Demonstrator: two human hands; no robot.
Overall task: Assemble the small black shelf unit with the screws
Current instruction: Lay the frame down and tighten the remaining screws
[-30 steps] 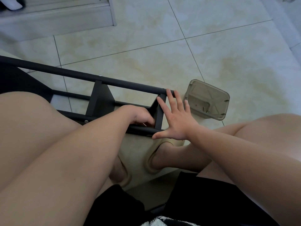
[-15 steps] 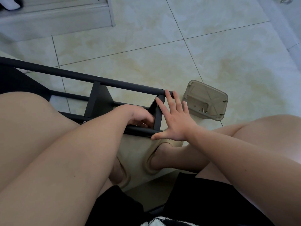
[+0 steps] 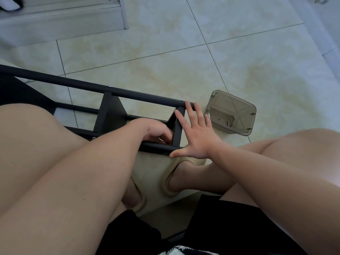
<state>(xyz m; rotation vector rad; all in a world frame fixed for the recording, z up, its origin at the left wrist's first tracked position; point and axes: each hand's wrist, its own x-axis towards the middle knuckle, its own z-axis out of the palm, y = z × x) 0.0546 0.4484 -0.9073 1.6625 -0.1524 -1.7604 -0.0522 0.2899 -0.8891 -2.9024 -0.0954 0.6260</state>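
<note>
Head view. Black shelf unit (image 3: 110, 111) on its side on the floor (image 3: 184, 61), between the bare legs (image 3: 46, 153): round matte metal tubes for the long rails, flat angular brackets for the cross pieces, one small bright screw head (image 3: 110, 86) on the far rail.

Right hand (image 3: 195, 137) flat against the end of the frame, fingers straight and spread, fingertips up at the far rail, thumb down along the near rail (pressing, not gripping).

Left hand (image 3: 158, 132) reached inside the frame just beside that end bracket, fingers curled in. A thin pale sliver at the fingertips, too small to name, so holding something or nothing: cannot tell.

Just right of the frame's end, a box (image 3: 239, 111) of smoky see-through plastic, rectangular with rounded corners and moulded ribs across the bottom. A few loose screws (image 3: 228, 124) inside, thin and metallic.

Floor of large glossy tiles, cream with yellowish marbling and thin dark joints. Beige slippers (image 3: 165, 183), soft and rounded, below the hands. Pale straight-edged step (image 3: 64, 21) at top left. Black shorts (image 3: 220, 218) at the bottom.
</note>
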